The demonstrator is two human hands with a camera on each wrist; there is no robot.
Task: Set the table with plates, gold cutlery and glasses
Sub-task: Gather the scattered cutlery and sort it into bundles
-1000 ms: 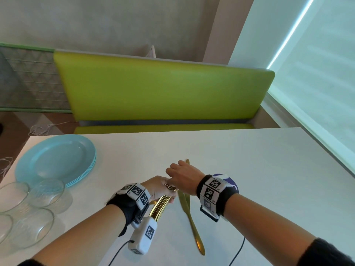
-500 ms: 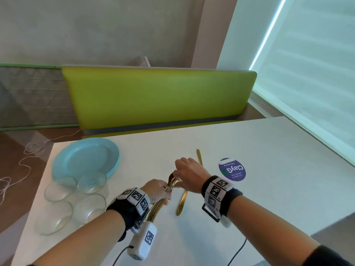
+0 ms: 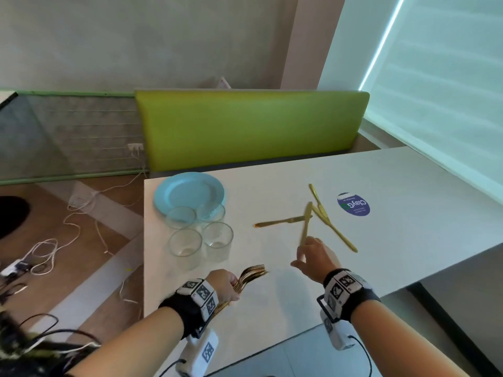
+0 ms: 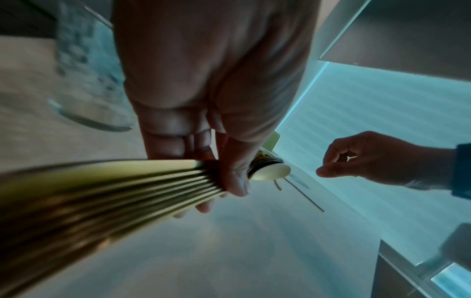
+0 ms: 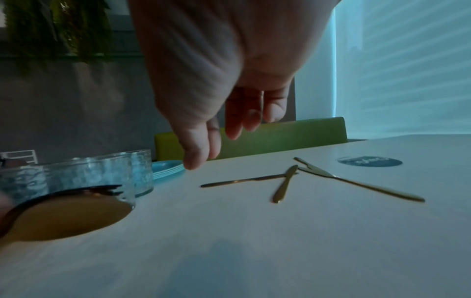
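Observation:
My left hand (image 3: 227, 285) grips a bundle of gold cutlery (image 3: 251, 274) just above the white table (image 3: 408, 213). In the left wrist view its fingers (image 4: 178, 141) wrap the fanned handles of the gold cutlery (image 4: 114, 191). My right hand (image 3: 302, 254) hovers over the table with loose fingers (image 5: 242, 113) and holds nothing. Just beyond it, several gold knives (image 3: 280, 221) lie crossed on the table; the right wrist view shows the same gold knives (image 5: 282, 184). A stack of light blue plates (image 3: 190, 193) and several glasses (image 3: 186, 244) stand at the table's left end.
A round purple sticker (image 3: 353, 205) marks the table right of the knives. A green bench (image 3: 250, 126) runs along the far side. The table's left edge is close to the glasses, with cables (image 3: 54, 243) on the floor beyond. A window blind (image 3: 449, 91) fills the right.
My right hand has come away from the bundle in my left hand and now hangs empty. More gold knives lie on the table. The head view has pulled back and swung left.

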